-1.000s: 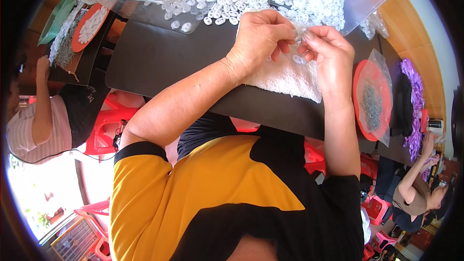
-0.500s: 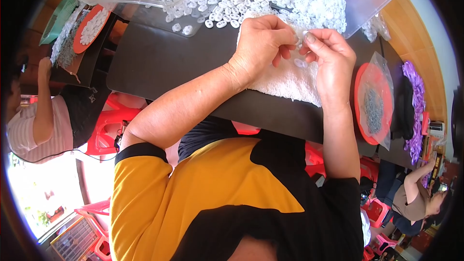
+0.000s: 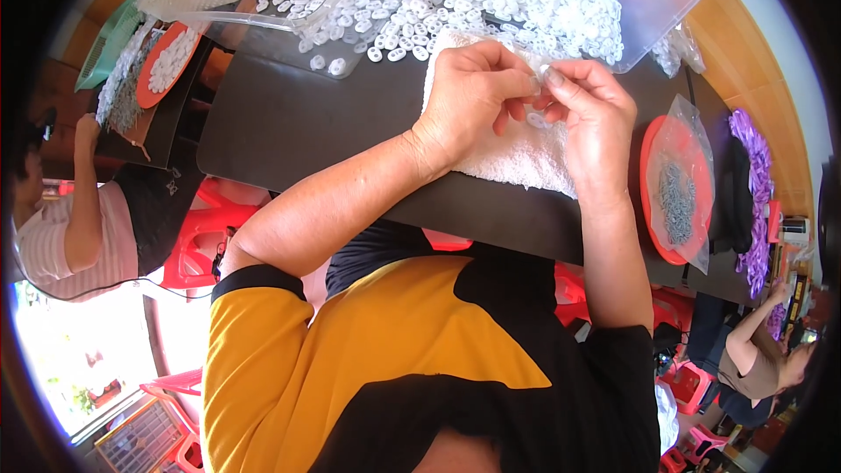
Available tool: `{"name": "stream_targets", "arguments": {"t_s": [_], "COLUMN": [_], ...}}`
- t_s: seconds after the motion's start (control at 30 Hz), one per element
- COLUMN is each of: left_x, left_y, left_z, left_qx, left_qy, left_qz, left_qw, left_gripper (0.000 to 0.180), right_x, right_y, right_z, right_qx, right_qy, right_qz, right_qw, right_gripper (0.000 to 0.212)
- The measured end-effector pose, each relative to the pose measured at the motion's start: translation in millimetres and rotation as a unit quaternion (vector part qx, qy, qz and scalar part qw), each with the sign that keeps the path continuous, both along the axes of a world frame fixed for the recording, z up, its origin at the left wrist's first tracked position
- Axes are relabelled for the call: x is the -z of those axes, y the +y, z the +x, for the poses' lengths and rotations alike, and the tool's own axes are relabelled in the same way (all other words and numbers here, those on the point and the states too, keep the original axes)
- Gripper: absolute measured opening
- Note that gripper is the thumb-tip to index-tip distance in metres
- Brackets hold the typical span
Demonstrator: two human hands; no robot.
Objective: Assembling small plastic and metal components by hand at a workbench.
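Over a white towel (image 3: pixel 517 164) my left hand (image 3: pixel 476 92) and my right hand (image 3: pixel 602 118) come together, thumb and forefinger of each pinched at the same spot. Whatever sits between the fingertips is tiny and mostly hidden by them. Just below the fingers, a small clear-white oval plastic piece (image 3: pixel 537 120) shows against the towel. Beyond the hands, a large heap of similar white oval pieces with holes (image 3: pixel 534 0) fills a clear plastic bin (image 3: pixel 670 0) and spills toward the towel.
Left of the heap, another clear tray (image 3: pixel 328 66) holds more pieces. On the right, a red plate (image 3: pixel 653 201) carries a plastic bag of small grey metal parts (image 3: pixel 676 201). Purple ribbon-like strips (image 3: pixel 752 201) lie farther right. Other people sit at left (image 3: pixel 74 236) and right (image 3: pixel 745 359).
My fingertips have drawn closer together, the right hand shifting slightly left to meet the left. The rest of the table stays as it was.
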State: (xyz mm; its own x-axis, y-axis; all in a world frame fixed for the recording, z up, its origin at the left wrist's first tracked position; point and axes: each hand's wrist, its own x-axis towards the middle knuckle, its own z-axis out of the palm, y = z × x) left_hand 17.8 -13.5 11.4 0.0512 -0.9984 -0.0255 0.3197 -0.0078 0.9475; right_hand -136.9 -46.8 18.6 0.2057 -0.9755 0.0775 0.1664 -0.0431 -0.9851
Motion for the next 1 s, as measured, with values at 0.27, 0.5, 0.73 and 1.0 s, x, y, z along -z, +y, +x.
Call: {"name": "stream_targets", "arguments": {"t_s": [0.27, 0.5, 0.73, 1.0], "left_x": [1.2, 2.3, -2.4, -1.1], "left_y": [0.4, -0.5, 1.9, 0.2], "left_z": [-2.3, -6.2, -2.4, -0.4], "left_qx": [0.009, 0.004, 0.023, 0.023], "left_qy": [0.01, -0.035, -0.051, -0.007], "left_qz": [-0.012, 0.001, 0.011, 0.01], "left_qw": [1.0, 0.999, 0.998, 1.0], "left_gripper": [0.01, 0.01, 0.009, 0.01], "right_x": [-3.7, -0.8, 2.0, -3.9], "right_y": [1.0, 7.4, 13.5, 5.5], "right_z": [-2.7, 0.8, 4.4, -5.4], "right_qx": [-0.018, 0.013, 0.03, 0.022], "right_qy": [-0.017, 0.048, 0.029, 0.023], "right_qz": [0.007, -0.06, -0.116, -0.055], "right_qw": [1.0, 0.997, 0.992, 0.998], "right_gripper": [0.009, 0.006, 0.007, 0.008]}}
